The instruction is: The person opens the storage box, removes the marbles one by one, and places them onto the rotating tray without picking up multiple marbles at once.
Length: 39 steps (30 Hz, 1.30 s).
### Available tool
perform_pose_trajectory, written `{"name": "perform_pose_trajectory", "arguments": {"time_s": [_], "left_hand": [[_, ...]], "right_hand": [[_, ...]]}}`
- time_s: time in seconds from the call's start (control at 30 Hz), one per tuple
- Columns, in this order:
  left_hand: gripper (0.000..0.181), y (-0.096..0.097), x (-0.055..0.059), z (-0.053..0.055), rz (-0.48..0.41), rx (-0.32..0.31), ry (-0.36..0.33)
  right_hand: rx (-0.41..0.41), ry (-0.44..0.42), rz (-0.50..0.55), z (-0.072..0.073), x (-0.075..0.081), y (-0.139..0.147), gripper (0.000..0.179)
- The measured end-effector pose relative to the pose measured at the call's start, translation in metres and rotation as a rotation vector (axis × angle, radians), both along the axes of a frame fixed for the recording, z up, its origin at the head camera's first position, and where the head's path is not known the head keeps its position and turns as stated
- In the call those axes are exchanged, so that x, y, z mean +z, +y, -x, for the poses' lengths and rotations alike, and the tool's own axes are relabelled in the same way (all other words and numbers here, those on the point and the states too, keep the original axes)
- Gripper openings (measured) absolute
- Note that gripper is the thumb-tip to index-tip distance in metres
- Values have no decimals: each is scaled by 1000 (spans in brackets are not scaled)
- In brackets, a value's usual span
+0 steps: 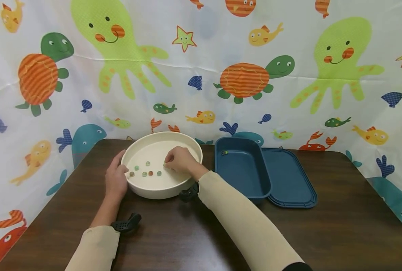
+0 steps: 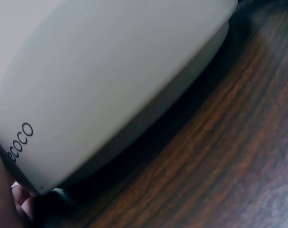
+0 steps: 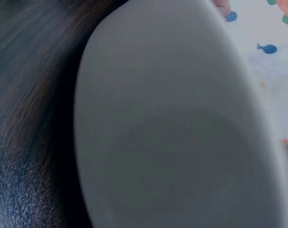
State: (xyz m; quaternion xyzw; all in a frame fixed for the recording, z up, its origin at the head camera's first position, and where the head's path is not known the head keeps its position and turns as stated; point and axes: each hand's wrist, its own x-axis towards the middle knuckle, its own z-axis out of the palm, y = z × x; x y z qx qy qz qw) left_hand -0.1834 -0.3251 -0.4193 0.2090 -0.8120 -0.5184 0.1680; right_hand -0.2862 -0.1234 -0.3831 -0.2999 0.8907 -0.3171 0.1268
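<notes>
A round cream tray (image 1: 160,192) with a raised rim stands on the table, several small glassy marbles (image 1: 148,163) lying inside, mostly greenish, one reddish (image 1: 150,173). My left hand (image 1: 116,177) grips the tray's left side, thumb at the rim; fingertips show by its base in the left wrist view. Over the tray's right half, my right hand (image 1: 182,162) has thumb and fingers pinched together close to the floor of the tray, apparently on a marble, mostly hidden by the fingers. The tray wall (image 3: 172,95) fills most of the right wrist view.
Right of the tray stands a deep blue rectangular box (image 1: 243,173) with a small yellow-green thing (image 1: 224,152) inside. A flat blue lid (image 1: 288,180) lies against its right side. Behind the dark wooden table (image 1: 349,226) hangs a sea-animal-print cloth (image 1: 207,49).
</notes>
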Motion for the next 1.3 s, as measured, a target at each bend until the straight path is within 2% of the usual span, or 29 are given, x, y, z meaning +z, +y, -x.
{"name": "perform_pose_trajectory", "arguments": {"time_s": [0.27, 0.43, 0.53, 0.67, 0.8, 0.93, 1.17, 1.3], "left_hand": [[69, 3, 1, 0, 2, -3, -2], [70, 4, -1, -1, 4, 7, -7], [69, 5, -1, -1, 12, 8, -7], [69, 6, 1, -1, 18, 14, -5], [69, 5, 3, -1, 9, 13, -18], [68, 5, 3, -2, -1, 12, -27], [68, 5, 1, -6, -11, 27, -22], [68, 7, 0, -9, -16, 28, -27]], "right_hand": [[-4, 16, -32, -3, 0, -1, 9], [28, -17, -12, -2, 1, 6, 16], [51, -13, -11, 0, 11, 16, 22], [53, 31, 10, 8, 34, 38, 25], [11, 56, 94, 20, 54, 71, 23], [-87, 55, 177, 31, 61, 108, 21], [-233, -15, 248, 47, 50, 150, 22], [-266, -27, 211, 52, 35, 162, 22]]}}
